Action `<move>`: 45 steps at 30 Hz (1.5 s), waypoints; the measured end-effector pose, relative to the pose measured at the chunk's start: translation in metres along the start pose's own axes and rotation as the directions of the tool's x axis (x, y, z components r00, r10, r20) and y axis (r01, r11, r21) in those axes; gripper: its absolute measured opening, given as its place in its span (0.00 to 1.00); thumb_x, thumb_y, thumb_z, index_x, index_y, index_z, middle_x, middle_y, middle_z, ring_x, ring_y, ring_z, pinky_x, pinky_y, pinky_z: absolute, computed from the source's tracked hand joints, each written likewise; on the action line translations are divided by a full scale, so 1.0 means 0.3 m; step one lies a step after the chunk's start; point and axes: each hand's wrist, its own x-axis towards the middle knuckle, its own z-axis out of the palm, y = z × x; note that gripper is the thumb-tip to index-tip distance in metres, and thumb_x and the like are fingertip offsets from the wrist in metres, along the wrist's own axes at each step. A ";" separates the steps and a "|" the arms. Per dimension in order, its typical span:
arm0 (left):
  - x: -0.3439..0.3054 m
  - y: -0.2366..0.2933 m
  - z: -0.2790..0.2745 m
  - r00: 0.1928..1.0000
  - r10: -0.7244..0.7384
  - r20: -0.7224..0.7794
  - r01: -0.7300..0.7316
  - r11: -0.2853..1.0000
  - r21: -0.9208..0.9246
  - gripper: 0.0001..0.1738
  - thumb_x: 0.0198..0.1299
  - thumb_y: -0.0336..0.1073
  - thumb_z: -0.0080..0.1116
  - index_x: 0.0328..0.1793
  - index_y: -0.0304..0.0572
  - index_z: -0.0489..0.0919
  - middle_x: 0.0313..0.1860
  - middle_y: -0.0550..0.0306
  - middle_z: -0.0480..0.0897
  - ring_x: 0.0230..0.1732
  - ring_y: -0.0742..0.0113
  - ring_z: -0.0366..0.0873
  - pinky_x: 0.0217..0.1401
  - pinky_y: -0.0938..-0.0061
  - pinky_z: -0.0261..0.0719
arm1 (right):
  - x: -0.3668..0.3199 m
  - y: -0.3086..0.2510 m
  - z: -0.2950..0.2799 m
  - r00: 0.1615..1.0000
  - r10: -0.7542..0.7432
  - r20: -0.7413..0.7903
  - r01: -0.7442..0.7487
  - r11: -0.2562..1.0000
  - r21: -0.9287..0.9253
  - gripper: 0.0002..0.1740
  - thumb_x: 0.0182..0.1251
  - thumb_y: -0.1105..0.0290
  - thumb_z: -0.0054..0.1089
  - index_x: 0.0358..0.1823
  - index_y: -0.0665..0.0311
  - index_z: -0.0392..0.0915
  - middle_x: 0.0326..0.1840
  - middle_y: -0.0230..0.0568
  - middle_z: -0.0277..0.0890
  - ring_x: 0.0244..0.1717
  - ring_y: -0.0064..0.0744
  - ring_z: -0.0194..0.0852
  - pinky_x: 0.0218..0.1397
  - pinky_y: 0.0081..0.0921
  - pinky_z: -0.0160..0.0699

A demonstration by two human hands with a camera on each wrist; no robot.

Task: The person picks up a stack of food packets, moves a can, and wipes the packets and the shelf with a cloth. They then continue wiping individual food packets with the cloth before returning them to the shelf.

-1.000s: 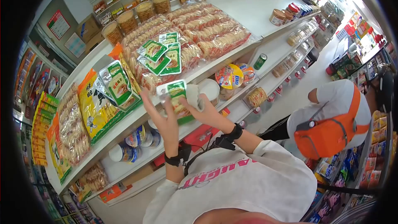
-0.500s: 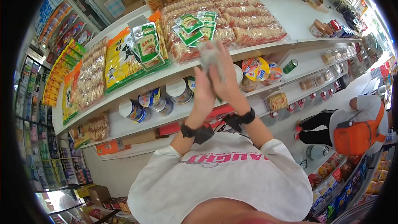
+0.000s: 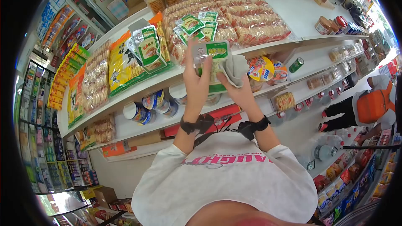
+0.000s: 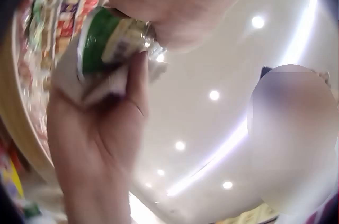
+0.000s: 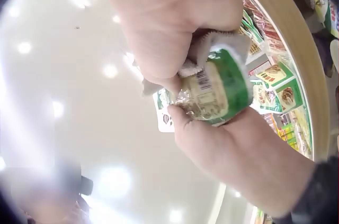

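Note:
A green and silver food pouch (image 3: 217, 51) is held up in front of the shelf edge. My left hand (image 3: 197, 84) grips it from the left, thumb across its face and fingers behind, as the left wrist view also shows of the pouch (image 4: 100, 39). On the other side my right hand (image 3: 242, 95) holds a grey cloth (image 3: 235, 70) against the pouch's right part. In the right wrist view the cloth (image 5: 209, 49) is bunched under the right hand, over the barcode side. Several similar pouches (image 3: 191, 24) lie on bagged round crackers just beyond.
More pouches (image 3: 148, 50) are stacked on a yellow snack bag (image 3: 121, 65) to the left. Tub noodles (image 3: 260, 69) and a green can (image 3: 296, 65) stand on the shelf below. A person with an orange bag (image 3: 374, 105) is at the far right.
The hands were pressed together around the cloth and pouch half a second ago; now they are apart and the pouch's printed face shows. The person at right has moved further right.

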 end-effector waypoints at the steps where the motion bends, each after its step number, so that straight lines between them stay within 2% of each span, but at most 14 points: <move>1: -0.006 -0.031 0.003 0.994 0.074 -0.074 -0.052 0.963 0.266 0.39 0.70 0.33 0.61 0.82 0.33 0.57 0.78 0.43 0.67 0.67 0.59 0.73 0.69 0.69 0.70 | -0.003 0.082 -0.049 0.989 -0.118 0.085 0.135 0.963 -0.232 0.18 0.66 0.76 0.64 0.57 0.71 0.78 0.50 0.46 0.85 0.54 0.44 0.84 0.55 0.34 0.78; 4: -0.087 -0.044 0.060 0.983 -0.125 0.135 0.155 0.956 -0.249 0.38 0.73 0.43 0.58 0.82 0.33 0.57 0.80 0.47 0.61 0.72 0.57 0.68 0.75 0.69 0.62 | 0.028 0.067 -0.084 0.987 -0.024 0.162 0.061 0.973 -0.224 0.28 0.62 0.80 0.58 0.67 0.71 0.72 0.64 0.57 0.77 0.68 0.55 0.74 0.67 0.37 0.72; 5: -0.100 -0.069 0.100 0.980 -0.157 0.123 0.191 0.915 -0.355 0.34 0.74 0.45 0.58 0.78 0.32 0.64 0.71 0.49 0.72 0.59 0.64 0.77 0.62 0.73 0.75 | 0.024 0.037 -0.062 0.974 -0.145 0.176 0.185 0.952 -0.244 0.31 0.63 0.80 0.57 0.70 0.70 0.68 0.69 0.58 0.71 0.72 0.56 0.67 0.71 0.38 0.67; 8: -0.090 -0.076 0.067 0.826 -0.462 0.323 0.516 0.387 -0.764 0.31 0.78 0.55 0.47 0.73 0.38 0.68 0.68 0.54 0.75 0.64 0.67 0.76 0.69 0.71 0.71 | -0.003 -0.027 0.000 0.894 -0.358 0.269 0.435 0.836 -0.335 0.38 0.65 0.78 0.53 0.78 0.69 0.57 0.82 0.60 0.51 0.82 0.59 0.48 0.81 0.39 0.50; 10: -0.094 -0.100 0.077 0.818 -0.442 0.368 0.557 0.450 -0.698 0.27 0.78 0.53 0.47 0.70 0.39 0.71 0.61 0.59 0.78 0.62 0.74 0.76 0.63 0.74 0.73 | 0.009 -0.027 -0.028 0.879 -0.331 0.343 0.463 0.767 -0.445 0.40 0.67 0.77 0.51 0.81 0.68 0.50 0.86 0.59 0.39 0.86 0.60 0.36 0.85 0.39 0.39; 13: -0.138 -0.040 0.112 0.855 -0.394 0.336 0.517 0.697 -0.497 0.23 0.79 0.46 0.49 0.68 0.37 0.74 0.61 0.60 0.79 0.57 0.76 0.76 0.58 0.78 0.73 | 0.069 0.020 -0.053 0.941 -0.333 0.068 0.333 0.864 -0.378 0.34 0.73 0.74 0.48 0.80 0.70 0.53 0.82 0.59 0.51 0.82 0.52 0.50 0.82 0.36 0.49; 16: -0.101 -0.034 0.114 0.975 -0.159 0.153 0.190 0.957 -0.218 0.21 0.78 0.44 0.52 0.63 0.34 0.78 0.55 0.58 0.81 0.51 0.79 0.72 0.53 0.82 0.70 | 0.045 -0.016 -0.055 0.999 -0.049 0.015 0.048 0.998 0.030 0.30 0.78 0.71 0.49 0.77 0.72 0.57 0.72 0.53 0.66 0.72 0.38 0.65 0.74 0.29 0.61; 19: -0.008 -0.034 0.059 0.977 0.213 0.018 -0.213 0.962 0.168 0.19 0.75 0.45 0.56 0.55 0.35 0.83 0.51 0.58 0.83 0.47 0.79 0.75 0.51 0.81 0.73 | 0.014 0.050 -0.038 0.996 0.033 0.084 -0.051 0.974 0.222 0.24 0.80 0.67 0.50 0.71 0.71 0.64 0.58 0.42 0.76 0.57 0.25 0.72 0.60 0.22 0.71; 22: -0.025 -0.059 -0.006 0.810 -0.574 0.115 0.569 0.725 -0.388 0.20 0.72 0.49 0.60 0.50 0.38 0.84 0.45 0.58 0.85 0.40 0.76 0.79 0.48 0.79 0.76 | -0.017 0.023 -0.021 0.991 0.047 0.126 -0.065 0.989 0.136 0.19 0.80 0.66 0.51 0.64 0.71 0.70 0.50 0.39 0.79 0.50 0.22 0.74 0.53 0.20 0.73; 25: -0.029 -0.034 -0.015 0.756 -0.642 0.126 0.583 0.574 -0.575 0.22 0.70 0.52 0.62 0.50 0.38 0.84 0.41 0.59 0.86 0.36 0.73 0.81 0.44 0.76 0.77 | 0.004 -0.022 -0.028 0.990 0.054 0.131 -0.018 0.964 -0.264 0.17 0.82 0.64 0.50 0.60 0.71 0.74 0.46 0.33 0.77 0.46 0.19 0.72 0.50 0.22 0.73; 29: -0.043 -0.088 -0.041 0.746 -0.626 0.225 0.550 0.391 -0.738 0.22 0.72 0.50 0.60 0.52 0.36 0.83 0.43 0.58 0.86 0.42 0.72 0.83 0.47 0.75 0.79 | 0.021 -0.008 -0.002 0.982 0.167 0.084 -0.150 0.972 -0.183 0.16 0.81 0.66 0.50 0.59 0.71 0.74 0.47 0.40 0.80 0.49 0.21 0.74 0.53 0.19 0.73; 34: -0.117 -0.142 -0.107 0.781 -0.623 -0.034 0.407 0.550 -0.729 0.21 0.73 0.48 0.59 0.54 0.35 0.81 0.50 0.56 0.85 0.48 0.71 0.83 0.51 0.74 0.79 | -0.016 0.126 0.047 0.997 0.079 -0.027 -0.079 0.997 0.004 0.19 0.80 0.67 0.51 0.65 0.71 0.73 0.49 0.33 0.79 0.46 0.20 0.72 0.52 0.20 0.72; 40: -0.132 -0.158 -0.202 0.743 -0.655 -0.136 0.312 0.519 -0.796 0.17 0.74 0.45 0.58 0.52 0.37 0.80 0.46 0.56 0.85 0.45 0.71 0.84 0.48 0.74 0.81 | -0.062 0.114 0.189 0.963 0.110 0.246 -0.082 0.989 -0.122 0.22 0.76 0.65 0.59 0.64 0.72 0.73 0.56 0.44 0.81 0.55 0.22 0.75 0.59 0.24 0.74; 45: -0.145 -0.177 -0.364 0.747 -0.660 -0.078 0.383 0.524 -0.761 0.17 0.73 0.43 0.58 0.54 0.35 0.80 0.47 0.55 0.85 0.48 0.65 0.85 0.51 0.70 0.81 | -0.049 0.062 0.281 0.867 0.287 0.408 -0.281 0.957 -0.077 0.20 0.73 0.63 0.64 0.56 0.72 0.78 0.44 0.39 0.85 0.44 0.19 0.77 0.48 0.24 0.78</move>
